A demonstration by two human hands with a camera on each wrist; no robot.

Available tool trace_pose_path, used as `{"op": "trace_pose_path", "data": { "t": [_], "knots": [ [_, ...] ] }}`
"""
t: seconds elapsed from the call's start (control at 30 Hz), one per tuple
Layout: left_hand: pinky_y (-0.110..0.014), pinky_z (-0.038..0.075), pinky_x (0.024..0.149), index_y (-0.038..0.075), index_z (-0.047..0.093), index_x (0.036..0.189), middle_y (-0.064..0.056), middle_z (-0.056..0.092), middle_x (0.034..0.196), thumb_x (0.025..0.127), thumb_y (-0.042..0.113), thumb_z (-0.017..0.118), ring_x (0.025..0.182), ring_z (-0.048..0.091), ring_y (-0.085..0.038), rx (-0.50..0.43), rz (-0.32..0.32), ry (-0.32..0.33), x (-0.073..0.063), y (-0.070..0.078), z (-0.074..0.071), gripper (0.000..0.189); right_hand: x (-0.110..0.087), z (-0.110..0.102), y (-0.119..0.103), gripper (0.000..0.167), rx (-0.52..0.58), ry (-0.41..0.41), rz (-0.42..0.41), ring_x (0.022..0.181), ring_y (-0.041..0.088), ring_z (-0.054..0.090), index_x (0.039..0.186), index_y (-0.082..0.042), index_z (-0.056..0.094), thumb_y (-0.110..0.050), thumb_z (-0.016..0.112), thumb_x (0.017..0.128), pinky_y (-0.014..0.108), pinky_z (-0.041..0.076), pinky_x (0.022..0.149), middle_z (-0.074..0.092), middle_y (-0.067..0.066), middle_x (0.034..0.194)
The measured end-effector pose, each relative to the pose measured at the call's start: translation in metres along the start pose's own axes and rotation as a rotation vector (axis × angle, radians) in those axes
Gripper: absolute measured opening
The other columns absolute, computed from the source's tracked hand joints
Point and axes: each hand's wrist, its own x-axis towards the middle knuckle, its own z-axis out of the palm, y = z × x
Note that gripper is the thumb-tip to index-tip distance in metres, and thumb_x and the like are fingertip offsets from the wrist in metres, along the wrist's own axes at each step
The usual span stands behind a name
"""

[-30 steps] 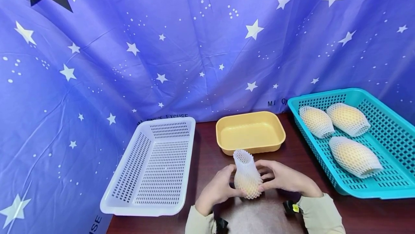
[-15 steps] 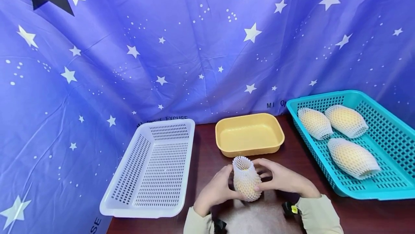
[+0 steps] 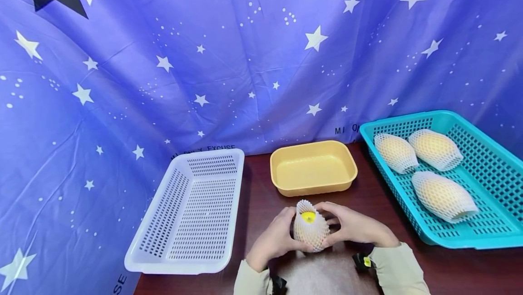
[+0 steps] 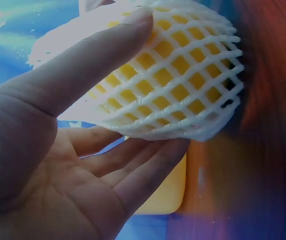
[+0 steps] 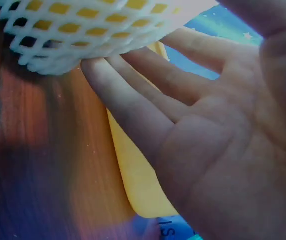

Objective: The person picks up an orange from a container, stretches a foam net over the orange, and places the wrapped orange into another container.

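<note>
A round yellow fruit [image 3: 308, 217] stands upright inside a white foam net sleeve [image 3: 311, 235], its top showing through the net's open upper end. In the head view my left hand [image 3: 274, 237] grips it from the left and my right hand [image 3: 352, 225] from the right. The left wrist view shows the left thumb lying across the foam net [image 4: 175, 80], with the fingers under its other side. In the right wrist view the right fingertips touch the lower part of the net [image 5: 87, 30], and yellow shows through the mesh.
Behind the hands stands a yellow tray [image 3: 314, 172]. A white perforated basket [image 3: 204, 218] is at the left, and a teal basket [image 3: 433, 236] at the right holds three netted yellow fruits [image 3: 443, 196]. A blue star-patterned curtain [image 3: 245, 59] hangs behind the dark red table [image 3: 257, 181].
The net's tall upper end has come down around the fruit, so the yellow top now shows. Both hands keep nearly the same place on either side.
</note>
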Motion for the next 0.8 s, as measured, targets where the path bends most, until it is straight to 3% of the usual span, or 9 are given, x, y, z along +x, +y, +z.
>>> {"op": "trace_pose_path", "data": {
  "t": [0.17,0.37,0.47,0.57,0.8],
  "knots": [
    [-0.027,0.047,0.098,0.008,0.052,0.129,-0.001,0.059,0.119,0.066,0.028,0.093,0.110,0.055,-0.010,-0.005,0.002,-0.018,0.001,-0.002,0.003,0.078,0.001,0.001,0.005,0.076,0.024,-0.022,0.019,0.122,0.039,0.054,0.139,0.003,0.042,-0.020,0.083,0.079,0.024,0.049,0.096,0.046,0.027,0.139],
    [-0.025,0.049,0.090,0.012,0.054,0.120,0.004,0.061,0.107,0.064,0.030,0.094,0.101,0.057,-0.009,-0.009,-0.017,-0.008,0.003,-0.005,0.005,0.071,0.001,0.002,0.004,0.077,0.004,-0.017,0.030,0.122,0.030,0.056,0.141,0.002,0.042,-0.022,0.083,0.080,0.024,0.050,0.095,0.046,0.025,0.140],
    [-0.024,0.049,0.086,0.014,0.056,0.117,0.007,0.063,0.104,0.061,0.030,0.094,0.096,0.058,-0.008,-0.049,-0.043,0.017,0.004,-0.007,0.005,0.069,0.002,0.003,0.002,0.074,-0.023,0.004,0.037,0.120,0.033,0.056,0.140,0.000,0.043,-0.024,0.081,0.082,0.026,0.052,0.094,0.048,0.023,0.139],
    [-0.022,0.050,0.084,0.014,0.058,0.116,0.008,0.065,0.104,0.061,0.028,0.095,0.096,0.060,-0.006,-0.144,-0.062,0.044,0.005,-0.009,0.004,0.068,0.004,0.005,0.000,0.071,-0.035,0.039,0.045,0.118,0.031,0.058,0.140,-0.002,0.045,-0.025,0.081,0.083,0.026,0.052,0.093,0.050,0.020,0.138],
    [-0.021,0.055,0.082,0.008,0.057,0.121,-0.002,0.067,0.111,0.065,0.014,0.093,0.097,0.069,-0.009,-0.483,-0.056,0.075,0.002,-0.009,-0.004,0.066,0.006,0.005,-0.005,0.070,0.008,0.129,0.066,0.116,0.034,0.060,0.141,-0.004,0.045,-0.024,0.080,0.084,0.027,0.054,0.089,0.051,0.020,0.137]
  ]
}}
